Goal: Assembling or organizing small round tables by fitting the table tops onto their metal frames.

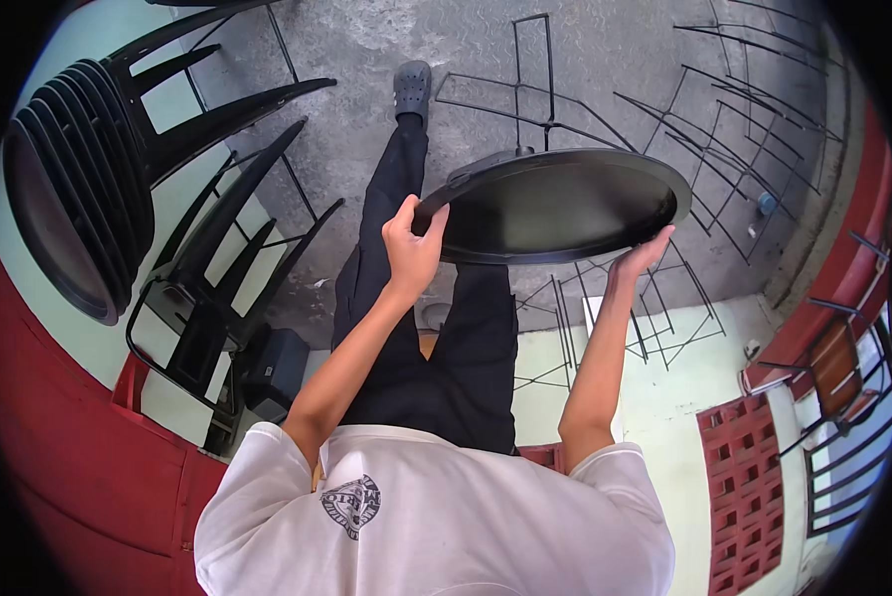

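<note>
Black oval seat (555, 204) — between both hands

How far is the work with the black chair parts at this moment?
Done: a stack of black seats stands at the left. In hand: the left hand and right hand hold one black seat shell by its rim. Left: several bare metal frames still lie on the concrete floor.
</note>
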The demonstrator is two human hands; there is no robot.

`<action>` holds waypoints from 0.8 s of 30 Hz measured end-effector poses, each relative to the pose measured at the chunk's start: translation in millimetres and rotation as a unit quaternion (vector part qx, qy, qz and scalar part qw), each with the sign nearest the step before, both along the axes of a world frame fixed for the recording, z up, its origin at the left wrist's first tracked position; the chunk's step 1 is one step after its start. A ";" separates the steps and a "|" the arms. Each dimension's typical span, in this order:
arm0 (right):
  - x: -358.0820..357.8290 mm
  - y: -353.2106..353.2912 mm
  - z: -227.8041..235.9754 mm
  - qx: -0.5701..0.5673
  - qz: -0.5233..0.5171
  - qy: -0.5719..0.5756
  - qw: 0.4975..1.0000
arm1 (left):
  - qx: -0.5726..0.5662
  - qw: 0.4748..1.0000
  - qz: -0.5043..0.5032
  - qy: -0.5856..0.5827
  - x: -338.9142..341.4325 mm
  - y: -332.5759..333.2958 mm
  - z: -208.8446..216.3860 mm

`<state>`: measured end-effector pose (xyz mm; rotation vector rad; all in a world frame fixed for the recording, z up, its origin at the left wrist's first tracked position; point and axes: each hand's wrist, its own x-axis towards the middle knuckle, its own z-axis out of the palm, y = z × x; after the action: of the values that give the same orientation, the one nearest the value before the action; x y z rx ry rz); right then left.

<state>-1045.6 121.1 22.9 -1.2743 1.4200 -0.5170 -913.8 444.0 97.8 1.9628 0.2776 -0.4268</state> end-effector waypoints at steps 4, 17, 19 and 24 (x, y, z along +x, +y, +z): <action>24.4 -10.8 21.4 -0.134 0.066 0.060 0.987 | -0.008 0.997 0.015 0.081 -10.9 1.3 -37.1; 114.0 -5.2 35.5 -0.460 0.246 0.136 0.842 | -0.095 0.980 0.027 0.175 -12.9 24.6 -116.1; 128.5 1.7 36.3 -0.477 0.238 0.135 0.835 | -0.108 0.977 0.011 0.185 -5.8 29.1 -115.0; 150.9 -6.1 18.4 -0.430 0.210 0.176 0.860 | -0.114 0.954 -0.032 0.276 12.5 35.8 -131.7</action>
<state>-894.7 115.0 41.4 -2.4380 1.1461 -0.6657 -901.3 479.9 -33.9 1.5975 0.4961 -1.0072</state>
